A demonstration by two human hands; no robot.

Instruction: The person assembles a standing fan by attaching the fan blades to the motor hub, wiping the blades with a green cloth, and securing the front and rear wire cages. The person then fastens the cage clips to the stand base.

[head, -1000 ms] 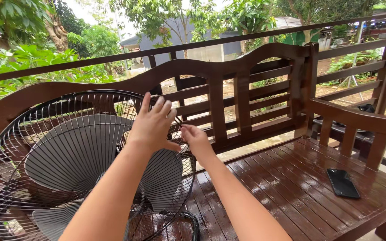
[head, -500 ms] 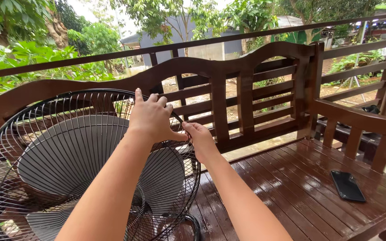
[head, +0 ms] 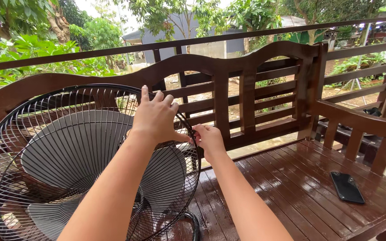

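Left hand (head: 156,117) lies flat-ish on the upper right part of the black wire fan guard (head: 45,147), fingers spread and pointing up, thumb hooked toward the rim; not a full grip, more pressing and pinching the wires. Right hand (head: 208,139) sits just right of the left hand, at the guard's right edge, fingers curled in on the rim (head: 196,156). It looks like it pinches a small clip or the rim itself, but the fingertips are hidden, so can't say which. The two hands nearly touch, thumb to fingers.

Grey fan blades (head: 72,147) show through the guard, below and left of the left hand. The fan stands tilted on the wet brown wooden bench surface (head: 300,178), leaning near the bench backrest (head: 246,85) behind both hands. A black cable (head: 194,225) curls at the fan's base, below the right forearm. A black phone (head: 346,187) lies flat on the surface, well apart to the right of the right hand. Railing (head: 228,38) and green plants (head: 36,49) beyond the backrest.
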